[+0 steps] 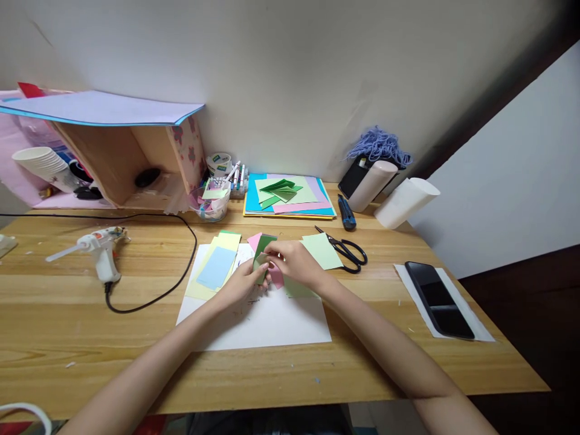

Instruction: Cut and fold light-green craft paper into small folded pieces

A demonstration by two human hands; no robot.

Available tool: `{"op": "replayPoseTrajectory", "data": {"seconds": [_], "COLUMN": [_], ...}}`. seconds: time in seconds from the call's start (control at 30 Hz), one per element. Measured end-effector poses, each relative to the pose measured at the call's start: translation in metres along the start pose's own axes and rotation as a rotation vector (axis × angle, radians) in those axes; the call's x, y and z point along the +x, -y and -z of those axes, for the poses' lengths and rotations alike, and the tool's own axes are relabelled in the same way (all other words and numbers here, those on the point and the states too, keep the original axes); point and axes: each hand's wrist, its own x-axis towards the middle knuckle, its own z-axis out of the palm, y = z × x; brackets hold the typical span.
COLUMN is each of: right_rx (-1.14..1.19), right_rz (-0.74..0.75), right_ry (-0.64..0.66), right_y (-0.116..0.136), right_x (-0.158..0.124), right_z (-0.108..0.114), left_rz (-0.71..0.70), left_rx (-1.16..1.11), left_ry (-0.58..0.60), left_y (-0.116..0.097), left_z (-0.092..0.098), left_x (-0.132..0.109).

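My left hand [246,279] is closed on a small piece of green paper [263,243], held up over a white sheet [281,329]. The fingers of my right hand [290,260] pinch the same green paper near its upper right side. How it is folded is partly hidden by my fingers. Pink paper [276,276] shows just behind and below the hands. Left of them lie yellow paper [231,243] and a light blue piece [216,267]. A pale green piece [322,251] rests to the right, partly over black scissors [352,251].
A glue gun [102,251] with a looping black cord lies left. Behind are a cardboard box [136,151], a tub of scraps [211,205] and stacked coloured paper [251,202] with folded green pieces. A utility knife [347,212], paper rolls [405,202] and a phone [438,299] are right.
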Motion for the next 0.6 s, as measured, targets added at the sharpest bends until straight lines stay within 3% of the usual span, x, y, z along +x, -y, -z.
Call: {"op": "replayPoseTrajectory", "data": {"seconds": [0.17,0.4,0.5,0.6], "right_rx": [-0.058,-0.09,-0.041,0.196], "right_rz": [0.027,0.059,-0.008,-0.219], "right_ry": [0.029,-0.084,-0.252,-0.45], "right_y": [-0.001,0.0,0.002,0.001], "right_x": [0.002,0.002,-0.001,-0.006], "right_z": [0.0,-0.005,-0.013,-0.024], "left_rz": [-0.045,-0.05,-0.023,-0.011], "left_rx": [-0.022,0.001,-0.081,-0.164], "left_ry": [0.044,0.014,-0.04,-0.055], "left_y": [0.004,0.0,0.0,-0.002], "left_z": [0.003,0.001,-0.001,-0.003], "left_x": [0.002,0.0,0.0,0.0]}}
